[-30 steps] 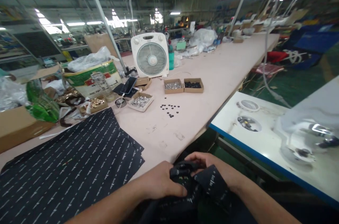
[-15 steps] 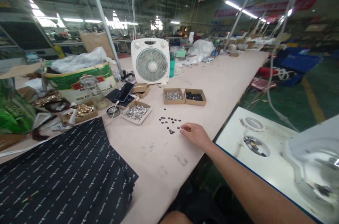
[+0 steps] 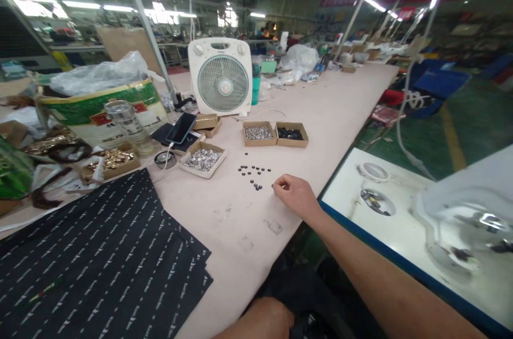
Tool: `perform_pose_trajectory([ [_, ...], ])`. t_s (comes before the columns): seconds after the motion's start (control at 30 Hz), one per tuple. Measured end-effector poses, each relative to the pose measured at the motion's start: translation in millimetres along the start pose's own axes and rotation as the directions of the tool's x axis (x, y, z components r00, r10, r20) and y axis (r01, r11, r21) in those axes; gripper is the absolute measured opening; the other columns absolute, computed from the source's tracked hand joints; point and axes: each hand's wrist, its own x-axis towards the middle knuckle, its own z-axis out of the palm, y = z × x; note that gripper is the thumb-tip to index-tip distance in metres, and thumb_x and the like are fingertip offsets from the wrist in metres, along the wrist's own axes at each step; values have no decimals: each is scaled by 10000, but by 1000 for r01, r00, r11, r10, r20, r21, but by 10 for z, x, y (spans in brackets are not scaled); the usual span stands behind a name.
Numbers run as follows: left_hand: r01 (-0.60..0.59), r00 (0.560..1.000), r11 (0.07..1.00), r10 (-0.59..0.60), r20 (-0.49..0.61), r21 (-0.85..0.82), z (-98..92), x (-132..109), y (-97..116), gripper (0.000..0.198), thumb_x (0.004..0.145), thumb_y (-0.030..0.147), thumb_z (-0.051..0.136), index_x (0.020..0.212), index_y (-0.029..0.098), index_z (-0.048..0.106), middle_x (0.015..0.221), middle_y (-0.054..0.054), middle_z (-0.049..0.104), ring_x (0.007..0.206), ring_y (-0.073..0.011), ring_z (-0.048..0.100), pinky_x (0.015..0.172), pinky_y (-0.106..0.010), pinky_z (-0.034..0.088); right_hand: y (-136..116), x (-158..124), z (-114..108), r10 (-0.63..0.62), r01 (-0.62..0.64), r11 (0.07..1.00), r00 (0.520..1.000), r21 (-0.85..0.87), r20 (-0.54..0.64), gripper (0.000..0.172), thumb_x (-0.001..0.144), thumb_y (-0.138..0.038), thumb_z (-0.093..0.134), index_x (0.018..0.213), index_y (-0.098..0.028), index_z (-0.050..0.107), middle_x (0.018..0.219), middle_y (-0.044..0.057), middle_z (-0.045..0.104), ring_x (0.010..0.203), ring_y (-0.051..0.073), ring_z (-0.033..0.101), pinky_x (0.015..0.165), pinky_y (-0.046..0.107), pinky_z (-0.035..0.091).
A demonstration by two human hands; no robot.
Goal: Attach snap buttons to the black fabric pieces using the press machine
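My right hand [image 3: 294, 196] is just above the pale table [image 3: 320, 115], thumb and forefinger pinched on a small black button [image 3: 273, 186]. Left of it, several loose black buttons [image 3: 255, 186] lie scattered on the tabletop. At the bottom edge shows my left hand [image 3: 266, 318], low near my lap; its fingers are hidden. Dark cloth with rows of white lettering [image 3: 108, 259] covers the left front of the table. Beyond the buttons stand a cardboard box of small silver parts [image 3: 258, 133] and an adjoining box of black parts [image 3: 290, 134].
A shallow tray of silver parts [image 3: 203, 159], a phone [image 3: 182, 128] and a white box fan [image 3: 221, 77] stand farther back. At left are a glass jar [image 3: 126, 120] and a box of gold parts [image 3: 114, 160]. A white machine [image 3: 460, 221] stands at right.
My right hand has closed on the nearest black button and drawn it slightly away from the others. My left hand has come further into view at the bottom. The camera view has shifted.
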Motion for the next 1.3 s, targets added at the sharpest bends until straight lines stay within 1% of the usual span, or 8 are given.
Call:
perform_pose_trajectory([
  [0.1,28,999,988,-24,-33,150,78,-9,-21,153,777,308,707,712,198,623,628,29,549,629,-156,572,479,-242,352,45,-737,-104,87,-107,956,993,272,84,105,795,-266,593,757,-203,668,763,15,740,752,191,691,693,268,490],
  [0.2,-14,997,901,44,-59,434,201,-38,20,156,732,283,660,658,185,563,604,19,566,587,-161,575,475,-261,292,166,-1604,-78,181,-283,790,955,544,234,97,759,-277,621,719,-190,633,721,26,726,727,206,710,664,272,513],
  [0.33,-216,970,613,223,96,760,437,-180,129,136,735,249,654,839,177,607,855,-55,685,758,-235,639,615,-313,428,254,-2543,-9,280,-429,626,903,652,326,121,724,-292,682,743,-182,634,703,13,701,655,170,669,610,251,495],
  [0.47,-330,916,318,336,220,889,643,-436,249,207,792,194,609,995,163,586,892,-47,640,763,-233,587,642,-360,446,166,-3095,-81,344,-462,583,886,669,312,143,738,-294,703,816,-184,655,720,-2,698,646,147,643,609,242,498],
  [0.6,-361,840,198,493,226,911,739,-649,356,98,919,174,482,952,165,574,782,-24,574,664,-206,508,571,-349,341,42,-3389,-182,351,-371,595,918,713,185,134,768,-258,708,882,-197,674,818,8,738,727,156,686,698,259,545],
  [0.73,-385,754,183,628,193,905,792,-752,429,269,1008,178,338,1007,138,605,731,-27,556,633,-190,472,577,-347,283,-13,-3530,-250,309,-291,615,944,733,115,150,795,-216,711,944,-216,689,870,4,760,775,157,716,745,265,568],
  [0.83,-409,720,196,670,183,891,831,-794,466,282,1022,195,349,1032,119,621,716,-31,560,635,-189,468,588,-344,280,-16,-3594,-292,272,-242,638,959,731,80,163,813,-186,704,972,-223,702,886,-3,770,788,152,729,754,255,579],
  [1.3,-445,713,253,680,169,859,841,-863,513,213,995,135,436,1013,105,646,758,-60,628,664,-182,506,620,-335,323,-1,-3699,-318,140,-94,763,990,640,-22,275,853,-116,671,1095,-246,694,953,-35,786,842,125,750,807,197,583],
])
